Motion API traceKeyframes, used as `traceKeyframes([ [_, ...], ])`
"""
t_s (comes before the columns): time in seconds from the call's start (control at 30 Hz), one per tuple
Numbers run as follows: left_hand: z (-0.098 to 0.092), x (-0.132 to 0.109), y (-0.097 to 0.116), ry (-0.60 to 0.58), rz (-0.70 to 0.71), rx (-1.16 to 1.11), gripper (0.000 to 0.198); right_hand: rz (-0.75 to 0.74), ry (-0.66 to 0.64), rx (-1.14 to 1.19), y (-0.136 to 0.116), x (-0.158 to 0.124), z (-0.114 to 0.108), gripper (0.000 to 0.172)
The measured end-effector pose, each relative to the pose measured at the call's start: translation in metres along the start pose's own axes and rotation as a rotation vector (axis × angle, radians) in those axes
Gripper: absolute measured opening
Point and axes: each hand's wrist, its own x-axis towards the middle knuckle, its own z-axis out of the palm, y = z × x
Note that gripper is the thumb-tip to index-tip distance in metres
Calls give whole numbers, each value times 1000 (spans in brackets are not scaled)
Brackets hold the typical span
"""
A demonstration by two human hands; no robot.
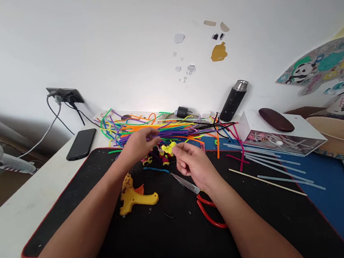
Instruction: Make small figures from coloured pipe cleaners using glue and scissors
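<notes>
My right hand point(193, 161) pinches a small twisted piece of yellow pipe cleaner point(169, 148) between thumb and fingertips. To its left, my left hand point(140, 146) hovers beside the pile of colored pipe cleaners point(165, 126), thumb and fingers apart with nothing visible between them. Small pink-and-yellow pipe-cleaner pieces point(165, 160) rest on the black mat point(177, 242) just behind and between the hands. A short blue pipe cleaner point(157, 169) lies nearer. Scissors point(208, 206) with red handles lie partly under my right wrist, blades slightly apart. A yellow hot glue gun point(138, 199) is partly hidden by my left forearm.
A phone point(81, 144) sits at the left. Near the wall are a black thermos point(234, 100) and a white box point(284, 132) bearing a dark oval case point(276, 119). Translucent glue sticks point(285, 166) and a thin wooden stick point(266, 182) lie at the right.
</notes>
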Motion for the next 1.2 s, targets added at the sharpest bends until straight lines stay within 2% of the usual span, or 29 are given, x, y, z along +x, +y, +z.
traceKeyframes([
  [0.03, -5, 0, 3, -6, -10, -98, 38, 2, -5, 3, 0, 0, 0, 42],
  [0.2, -24, -6, 12, -276, -11, -650, 47, 5, -26, 28, 1, -1, 0, 41],
  [0.33, -27, -11, 19, -542, 20, -714, 54, 7, -45, 41, -1, -2, 1, 42],
  [0.43, -25, -12, 22, -645, -2, -698, 52, 10, -52, 35, -3, -3, 3, 44],
  [0.83, -22, -13, 12, -668, -45, -816, 54, 42, -113, 25, -4, -5, 5, 44],
  [1.2, -19, -14, 21, -699, -78, -899, 46, 51, -108, 28, -2, -5, 4, 44],
])
